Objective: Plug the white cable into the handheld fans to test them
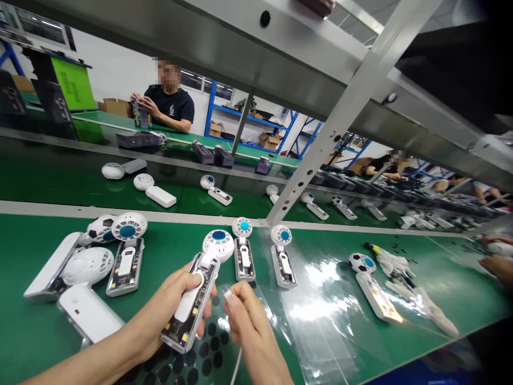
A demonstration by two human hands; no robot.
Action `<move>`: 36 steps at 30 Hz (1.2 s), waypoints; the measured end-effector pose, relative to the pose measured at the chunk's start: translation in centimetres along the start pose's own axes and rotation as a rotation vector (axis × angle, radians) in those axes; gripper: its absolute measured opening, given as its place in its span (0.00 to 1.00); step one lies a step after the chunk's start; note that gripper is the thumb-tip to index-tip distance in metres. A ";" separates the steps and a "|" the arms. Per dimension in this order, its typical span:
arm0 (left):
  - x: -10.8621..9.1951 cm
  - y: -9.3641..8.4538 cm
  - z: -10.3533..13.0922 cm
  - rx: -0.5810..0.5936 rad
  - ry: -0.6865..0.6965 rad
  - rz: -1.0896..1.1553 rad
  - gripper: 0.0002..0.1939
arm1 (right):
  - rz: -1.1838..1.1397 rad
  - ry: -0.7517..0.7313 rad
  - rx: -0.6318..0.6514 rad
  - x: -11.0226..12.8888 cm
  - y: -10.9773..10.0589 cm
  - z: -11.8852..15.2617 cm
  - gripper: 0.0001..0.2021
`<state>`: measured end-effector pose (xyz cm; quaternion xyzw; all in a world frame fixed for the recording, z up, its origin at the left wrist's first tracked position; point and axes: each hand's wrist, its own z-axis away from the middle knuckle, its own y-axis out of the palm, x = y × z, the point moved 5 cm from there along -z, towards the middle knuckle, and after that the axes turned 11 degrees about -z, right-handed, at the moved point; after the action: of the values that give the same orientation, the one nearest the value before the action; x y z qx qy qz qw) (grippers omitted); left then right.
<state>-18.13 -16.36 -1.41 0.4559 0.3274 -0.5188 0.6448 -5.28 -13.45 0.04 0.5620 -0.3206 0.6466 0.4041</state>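
While the left hand [176, 297] grips the clear-faced fan [202, 291] above the tabletop [168, 248], its fingers [208, 309] are mostly hidden behind the handle [178, 330]. Right hand [249, 315] pinches a white plug [228, 295] near it, tip hard to make out; cable [236, 366] partly hidden, cut off at bottom.

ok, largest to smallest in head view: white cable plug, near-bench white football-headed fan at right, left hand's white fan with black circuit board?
Circuit-board fan
Football-headed fan
Cable plug
First is nearer; real sizes unsure.
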 end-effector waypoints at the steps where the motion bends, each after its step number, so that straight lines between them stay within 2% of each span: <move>1: 0.1 0.1 -0.1 0.001 0.007 0.013 0.14 | 0.002 -0.025 0.004 0.2 0.2 -0.1 0.13; 7: 0.1 0.5 -0.2 0.059 0.083 0.053 0.12 | 0.003 -0.080 0.019 1.5 0.9 -0.3 0.12; 11: -0.2 0.6 -0.1 0.094 0.101 0.036 0.13 | -0.092 -0.095 0.078 2.0 1.0 -0.1 0.10; 15: -0.3 0.7 0.1 0.093 0.068 0.021 0.17 | -0.104 -0.068 0.103 2.0 0.9 -0.2 0.10; 19: -0.4 0.8 0.4 0.107 0.042 -0.050 0.22 | 0.011 -0.015 0.108 2.0 0.5 -0.2 0.10; 24: -0.5 1.0 0.7 0.105 0.082 -0.167 0.27 | 0.066 -0.025 0.161 2.3 0.5 -0.1 0.10; 29: -0.1 0.6 0.5 0.088 0.110 -0.231 0.29 | 0.030 -0.052 0.205 1.8 0.6 -0.9 0.10; 33: 0.0 0.3 0.2 0.081 0.111 -0.230 0.32 | -0.108 0.030 0.285 1.1 1.1 -1.3 0.10; 36: -0.2 0.3 0.1 0.065 0.094 -0.271 0.30 | -0.128 0.053 0.288 0.8 1.1 -1.5 0.10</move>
<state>-17.88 -16.34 -1.14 0.4520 0.3986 -0.5895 0.5379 -6.98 -12.52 0.65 0.6160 -0.1772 0.6735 0.3682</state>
